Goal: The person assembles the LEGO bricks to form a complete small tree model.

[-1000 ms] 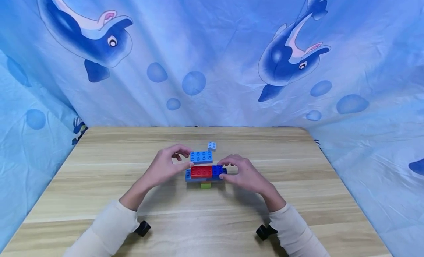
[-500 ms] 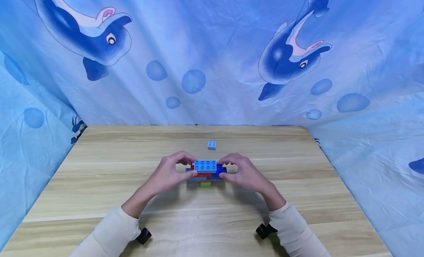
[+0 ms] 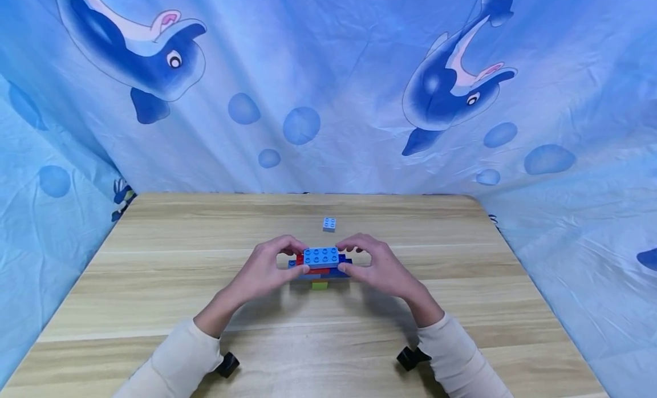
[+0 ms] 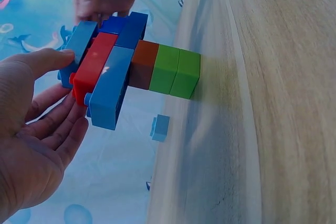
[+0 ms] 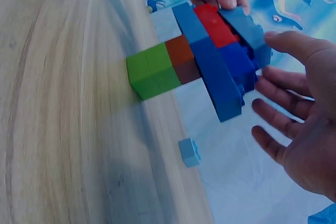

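My left hand (image 3: 267, 269) pinches the left end of a light blue eight-stud toy building brick (image 3: 321, 257), thumb in front and fingers behind. At its right end my right hand (image 3: 380, 267) holds the same brick between thumb and fingers. It lies over a red brick (image 4: 97, 59) and a dark blue brick (image 5: 239, 64), with a narrow gap visible beneath it in the wrist views. Below these sit a light blue brick (image 4: 110, 87) and another dark blue brick (image 5: 218, 82). A brown brick (image 4: 143, 64) and green bricks (image 4: 176, 72) form the stem standing on the table.
A small light blue four-stud brick (image 3: 329, 224) lies behind the stack on the wooden table (image 3: 328, 341). Beyond the table's far edge hangs a blue curtain (image 3: 349, 90) with dolphin pictures. Black wrist mounts (image 3: 227, 365) show beneath the sleeves.
The left hand has brought the light blue brick forward and right, from behind the stack to over the red brick. My right hand has shifted from the dark blue brick to the light blue brick's end.
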Tool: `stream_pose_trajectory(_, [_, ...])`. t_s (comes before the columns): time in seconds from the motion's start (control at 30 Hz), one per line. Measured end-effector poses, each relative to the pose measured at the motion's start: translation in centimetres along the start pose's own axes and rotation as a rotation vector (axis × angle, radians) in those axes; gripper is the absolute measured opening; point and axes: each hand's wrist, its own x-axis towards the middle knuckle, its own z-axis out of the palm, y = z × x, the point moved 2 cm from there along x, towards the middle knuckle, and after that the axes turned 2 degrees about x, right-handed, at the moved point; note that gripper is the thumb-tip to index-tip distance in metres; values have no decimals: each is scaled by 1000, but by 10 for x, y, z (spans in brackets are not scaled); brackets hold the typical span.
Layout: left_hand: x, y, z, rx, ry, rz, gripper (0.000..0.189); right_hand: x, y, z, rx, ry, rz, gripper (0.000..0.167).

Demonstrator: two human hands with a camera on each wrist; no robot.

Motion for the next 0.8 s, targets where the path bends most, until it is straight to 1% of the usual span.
stream_pose_trajectory(0.1, [0,0,0,10,5,9,32,2,-2,2,26,29,-32,33])
stream_pose_trajectory(0.37, [0,-2,-2,-8,33,9,40,6,-3,9,40,56,2,24])
stream_pose_trajectory(0.5, [-1,-1,-5,-10,33,25,32,7,-4,9,47,54,-5,23])
stream_pose_trajectory(0.63, [-1,-1,-6,-10,23,36,27,7,-5,10,31,50,-21,24])
stream_pose_trajectory(0.7, [-1,-1,-6,-26,18,39,26,7,-5,10,25,50,-28,24])
stream_pose_trajectory(0.8, [0,-3,-3,-71,2,25,26,5,-4,10,24,49,-22,23])
